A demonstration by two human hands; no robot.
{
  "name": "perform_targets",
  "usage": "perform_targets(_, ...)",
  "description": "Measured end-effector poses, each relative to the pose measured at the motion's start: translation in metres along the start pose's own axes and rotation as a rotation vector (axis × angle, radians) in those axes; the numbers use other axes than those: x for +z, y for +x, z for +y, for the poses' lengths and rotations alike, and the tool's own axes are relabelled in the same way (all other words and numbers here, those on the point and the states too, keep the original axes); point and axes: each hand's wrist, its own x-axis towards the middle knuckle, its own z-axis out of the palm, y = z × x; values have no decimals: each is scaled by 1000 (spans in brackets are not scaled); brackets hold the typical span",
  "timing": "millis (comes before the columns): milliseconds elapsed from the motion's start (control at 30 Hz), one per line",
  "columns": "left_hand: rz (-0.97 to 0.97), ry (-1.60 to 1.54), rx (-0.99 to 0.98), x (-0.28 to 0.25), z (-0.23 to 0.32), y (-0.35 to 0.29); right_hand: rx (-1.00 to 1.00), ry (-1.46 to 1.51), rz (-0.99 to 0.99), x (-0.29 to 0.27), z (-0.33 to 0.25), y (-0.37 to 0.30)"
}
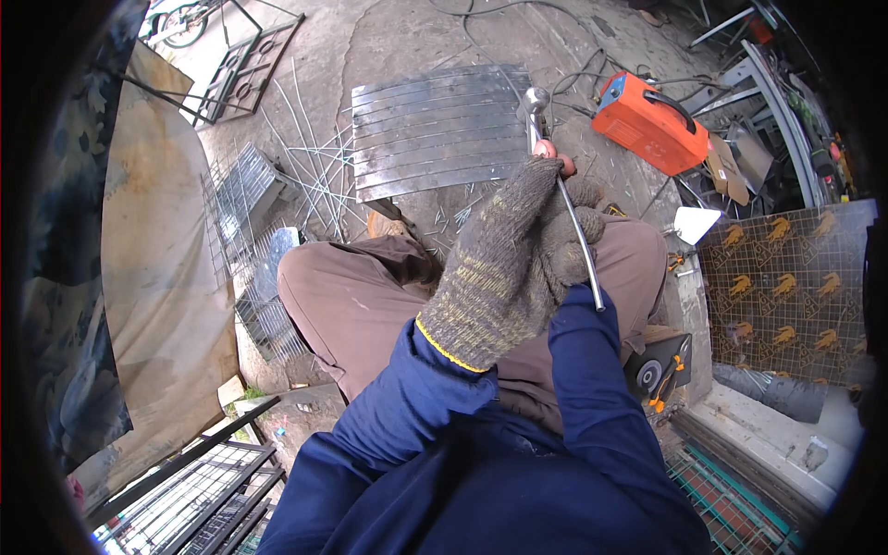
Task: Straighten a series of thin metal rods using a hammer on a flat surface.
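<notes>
From where I stand, the person sits low with brown trousers (347, 287) bent at the knees and navy sleeves (393, 388) rising from the lower edge; the gloved left hand (490, 264) is at the centre of the frame, its digits closed about a slim metal rod (580, 238), with pinkish tips showing just below the rod's round knob; the right hand (572, 236), gloved too, is folded up against the left one, its fingers curled, though I cannot tell whether they grip the rod or only lie beneath it; the rod slants from the knob, above centre, down to its bare end over the right sleeve.

Beyond the knees, at upper centre, a low surface of grey metal strips (435, 139) lies in side-by-side bands; loose thin rods (314, 153) are strewn across the floor to its left, near a galvanised box shape (248, 190); a black metal frame (250, 69) is at upper left, with a bicycle wheel (188, 26) behind it; a stained tan sheet (157, 277) hangs down the left side.

At upper right sits an orange machine (643, 125) with a black handle, cables (573, 79) looping near it; a patterned brown board (786, 287) fills the right side; an orange-handled tool (664, 388) lies beside a round disc (650, 375) at lower right; green mesh (731, 499) shows in the bottom right corner.
</notes>
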Motion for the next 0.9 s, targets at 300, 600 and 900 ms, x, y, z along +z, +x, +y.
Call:
perform_targets(300,217,519,-60,-116,0,11,131,-185,80,-10,-25,-3)
perform_targets(600,206,672,-98,-170,7,25,173,-153,65,-5,-26,-3)
perform_targets(900,-228,-50,-79,-40,12,3,113,-183,110,-1,-16,-2)
